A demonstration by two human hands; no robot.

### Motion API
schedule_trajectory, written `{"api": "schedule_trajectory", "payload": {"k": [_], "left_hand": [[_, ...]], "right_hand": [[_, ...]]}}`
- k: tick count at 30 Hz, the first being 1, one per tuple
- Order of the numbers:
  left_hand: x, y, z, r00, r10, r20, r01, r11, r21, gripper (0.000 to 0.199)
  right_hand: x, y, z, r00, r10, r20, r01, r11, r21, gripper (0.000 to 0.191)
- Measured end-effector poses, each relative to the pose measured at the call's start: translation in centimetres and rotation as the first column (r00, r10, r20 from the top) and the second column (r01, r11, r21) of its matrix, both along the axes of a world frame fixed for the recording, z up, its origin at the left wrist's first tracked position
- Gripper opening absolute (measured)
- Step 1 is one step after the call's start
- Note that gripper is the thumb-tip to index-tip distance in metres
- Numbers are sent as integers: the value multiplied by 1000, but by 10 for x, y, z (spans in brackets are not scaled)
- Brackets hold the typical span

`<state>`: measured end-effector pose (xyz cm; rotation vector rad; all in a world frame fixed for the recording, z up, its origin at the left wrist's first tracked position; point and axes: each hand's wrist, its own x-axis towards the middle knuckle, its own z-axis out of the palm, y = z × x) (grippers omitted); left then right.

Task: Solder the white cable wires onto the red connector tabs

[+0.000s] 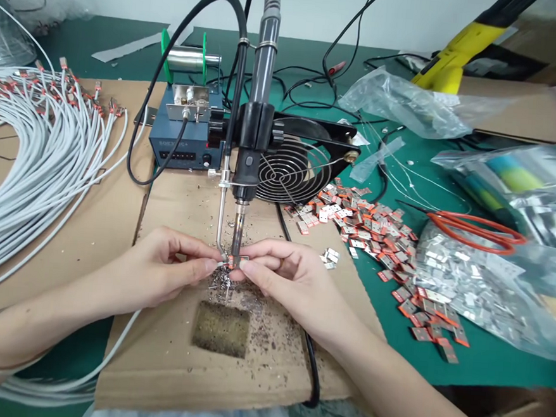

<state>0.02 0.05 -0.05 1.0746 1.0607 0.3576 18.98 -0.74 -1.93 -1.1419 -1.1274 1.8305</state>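
Under the tip of a mounted soldering iron (249, 162), my two hands meet. My left hand (173, 268) pinches the end of a white cable (123, 337) between thumb and fingertips. Opposite it, my right hand (286, 269) grips a small red and silver USB connector (237, 262) at its metal end. Cable end and connector come together right at the iron's tip, beside the thin solder feed tube (221, 217). Whether the wires touch the connector's contacts is too small to tell. Below lie solder scraps and a brown sponge (220, 329).
Behind stands a blue solder feeder (182, 138) with a solder spool (186, 59) and a fan (290, 171). Many white cables (29, 159) lie left. Loose connectors (371, 231) and a plastic bag of metal shells (463, 285) are on the right. Cardboard (163, 359) covers the middle.
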Motion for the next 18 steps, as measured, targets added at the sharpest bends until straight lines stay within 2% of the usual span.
{"api": "schedule_trajectory", "payload": {"k": [8, 18], "left_hand": [[0, 0, 2, 999, -33, 32, 31, 997, 64, 22], [1, 0, 5, 999, -41, -5, 41, 999, 30, 21]], "right_hand": [[-1, 0, 2, 1000, -5, -8, 5, 1000, -3, 21], [-1, 2, 3, 999, -3, -49, 2, 1000, -18, 19]]}}
